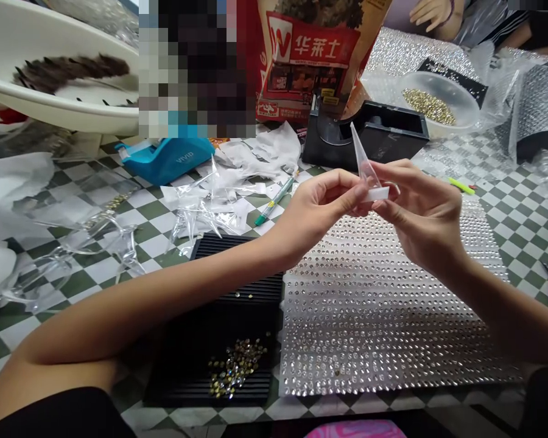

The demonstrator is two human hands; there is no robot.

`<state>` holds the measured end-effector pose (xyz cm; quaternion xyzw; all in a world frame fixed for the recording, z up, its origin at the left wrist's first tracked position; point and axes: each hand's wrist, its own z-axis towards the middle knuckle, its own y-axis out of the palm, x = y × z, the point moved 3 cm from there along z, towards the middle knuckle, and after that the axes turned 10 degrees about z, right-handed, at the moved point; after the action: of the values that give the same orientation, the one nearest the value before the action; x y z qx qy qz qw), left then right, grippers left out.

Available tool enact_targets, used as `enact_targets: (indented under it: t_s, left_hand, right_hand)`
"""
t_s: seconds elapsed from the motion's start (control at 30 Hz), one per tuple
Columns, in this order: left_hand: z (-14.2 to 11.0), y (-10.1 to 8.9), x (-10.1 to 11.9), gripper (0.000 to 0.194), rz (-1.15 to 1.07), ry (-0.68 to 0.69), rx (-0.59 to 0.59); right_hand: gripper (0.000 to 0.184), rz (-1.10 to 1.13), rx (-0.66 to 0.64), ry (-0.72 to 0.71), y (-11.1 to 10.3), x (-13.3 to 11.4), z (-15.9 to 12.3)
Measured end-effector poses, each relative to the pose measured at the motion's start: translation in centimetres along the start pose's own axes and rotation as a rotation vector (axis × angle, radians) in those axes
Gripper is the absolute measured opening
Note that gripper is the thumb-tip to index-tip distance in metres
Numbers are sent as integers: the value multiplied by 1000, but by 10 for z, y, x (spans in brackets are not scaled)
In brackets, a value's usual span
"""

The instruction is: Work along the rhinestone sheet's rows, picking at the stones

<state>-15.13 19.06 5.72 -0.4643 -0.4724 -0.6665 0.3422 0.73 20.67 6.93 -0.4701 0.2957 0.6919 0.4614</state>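
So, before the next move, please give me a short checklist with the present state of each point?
1. Left hand pinching the pointed plastic piece: ok, at its base near the white strip.
2. Right hand gripping it too: cannot tell; its fingers are close around the other side, contact partly hidden.
3. Tip pointing upward, free of fingers: ok.
4. Loose stones in one pile on the black tray: not ok; a few lie apart.
5. Bowl of gold stones standing upright: ok.
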Motion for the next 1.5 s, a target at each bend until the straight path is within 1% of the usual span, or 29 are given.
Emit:
enact_targets:
  t_s: [0.07, 0.13, 0.2, 0.3, 0.37, 0.47, 0.53, 0.6, 0.67, 0.73, 0.87, 0.93, 1.0, 1.1, 1.17, 1.23, 1.3, 1.4, 1.5]
  left_hand:
    - [-1, 0, 1, 35, -12, -14, -8]
    - [-3, 0, 2, 32, -7, -36, -21]
    - [-5, 0, 2, 29, 9, -59, -29]
    - [-6, 1, 2, 27, 52, -69, -30]
    - [-7, 0, 2, 22, 92, -43, -14]
    - [-8, -2, 5, 20, 177, 12, 48]
    - [-9, -3, 7, 23, 270, 55, 76]
    - [-9, -2, 9, 21, 350, 109, 73]
    - [-9, -1, 10, 15, 368, 146, 67]
    - [-10, 0, 9, 10, 349, 152, 74]
    - [-11, 1, 6, 9, 329, 175, 102]
    - [-11, 0, 3, 9, 342, 173, 114]
    - [-11, 0, 1, 10, 328, 171, 115]
    - [-11, 1, -1, 11, 294, 172, 106]
    - [-12, 2, -1, 13, 300, 142, 114]
    - [-13, 2, -1, 17, 301, 101, 134]
    - [-14, 3, -2, 23, 284, 72, 141]
    - [-13, 4, -5, 29, 224, 47, 114]
    - [-13, 6, -11, 30, 182, -2, 78]
  right_hand:
    - [33, -83, 17, -92, -1, -5, -1]
    - [39, -156, 27, -176, -1, -10, -2]
    - [44, -271, 1, -256, -2, -15, -4]
    - [40, -445, -55, -316, -4, -18, -6]
    - [38, -464, -47, -335, -6, -19, -5]
    - [31, -391, -10, -362, -6, -19, -2]
    - [20, -344, 21, -342, -6, -17, -1]
    - [12, -316, 39, -306, -6, -15, 0]
    - [11, -307, 52, -288, -6, -13, -1]
    - [12, -319, 68, -278, -7, -12, -1]
    - [8, -311, 84, -311, -3, -13, -1]
    - [14, -289, 81, -344, 1, -14, -2]
    - [18, -282, 116, -356, 4, -14, -4]
    - [29, -308, 223, -304, 3, -10, -7]
    - [39, -312, 256, -233, 2, -7, -8]
    - [45, -284, 240, -163, 2, -3, -9]
    - [46, -247, 200, -101, 3, 0, -10]
    - [33, -174, 160, -79, 5, 2, -10]
    - [19, -89, 123, -74, 7, 3, -9]
